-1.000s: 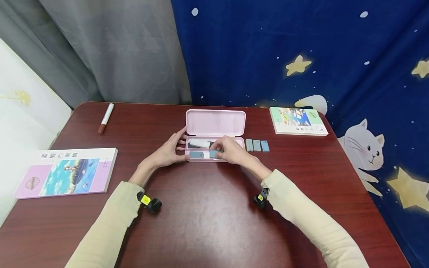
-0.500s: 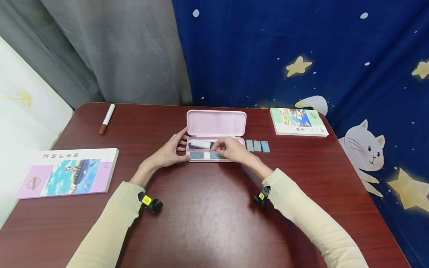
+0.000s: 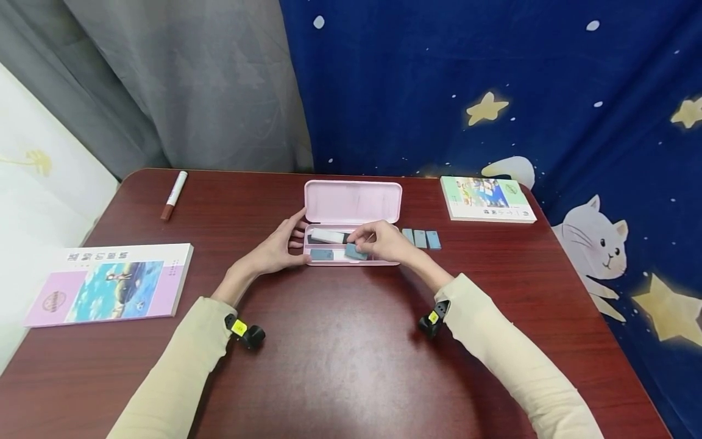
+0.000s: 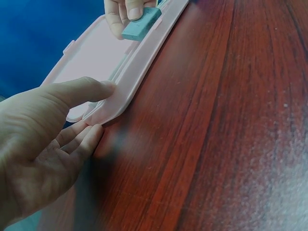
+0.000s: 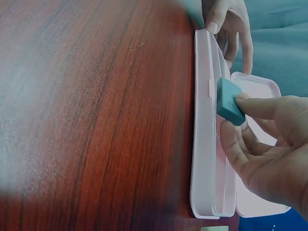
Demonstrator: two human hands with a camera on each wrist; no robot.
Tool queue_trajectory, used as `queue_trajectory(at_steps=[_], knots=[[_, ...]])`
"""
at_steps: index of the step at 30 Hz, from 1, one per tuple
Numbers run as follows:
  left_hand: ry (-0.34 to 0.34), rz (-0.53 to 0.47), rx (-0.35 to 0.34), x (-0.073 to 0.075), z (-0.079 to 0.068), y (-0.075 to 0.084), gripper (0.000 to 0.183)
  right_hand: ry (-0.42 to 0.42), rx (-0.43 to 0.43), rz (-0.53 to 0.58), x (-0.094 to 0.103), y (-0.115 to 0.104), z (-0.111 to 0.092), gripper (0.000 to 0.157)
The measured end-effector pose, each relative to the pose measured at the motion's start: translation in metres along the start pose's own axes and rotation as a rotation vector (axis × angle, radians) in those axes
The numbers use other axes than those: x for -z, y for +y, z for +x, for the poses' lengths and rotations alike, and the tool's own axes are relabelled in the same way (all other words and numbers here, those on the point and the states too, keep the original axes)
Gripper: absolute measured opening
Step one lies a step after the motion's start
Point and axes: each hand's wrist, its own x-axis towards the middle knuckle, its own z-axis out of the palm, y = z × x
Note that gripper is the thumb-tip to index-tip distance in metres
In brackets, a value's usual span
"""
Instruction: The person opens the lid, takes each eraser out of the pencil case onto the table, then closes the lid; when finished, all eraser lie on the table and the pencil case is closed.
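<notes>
A pink pencil case lies open on the table, its lid tipped back. At its left end my left hand holds the case, thumb at the front corner and fingers round the end. My right hand pinches a blue-green eraser between thumb and fingers, tilted just above the front compartment. Another eraser lies in that compartment's left part. In the back compartment rests a white piece with dark ends, partly hidden by the right hand. Three similar erasers stand in a row right of the case.
On the brown table a purple-and-white book lies at left, and a marker at the back left. A green-and-white book is at the back right. Curtains hang behind the table.
My right hand has raised the eraser out of the front compartment and tilted it. The left hand stays at the left end of the case.
</notes>
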Motion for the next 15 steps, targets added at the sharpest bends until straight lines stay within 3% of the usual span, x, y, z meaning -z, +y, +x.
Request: queue_trajectory(at_steps=[15], knots=[[0.003, -0.007, 0.001, -0.001, -0.001, 0.003, 0.105, 0.001, 0.022, 0.182, 0.004, 0.002, -0.012, 0.026]])
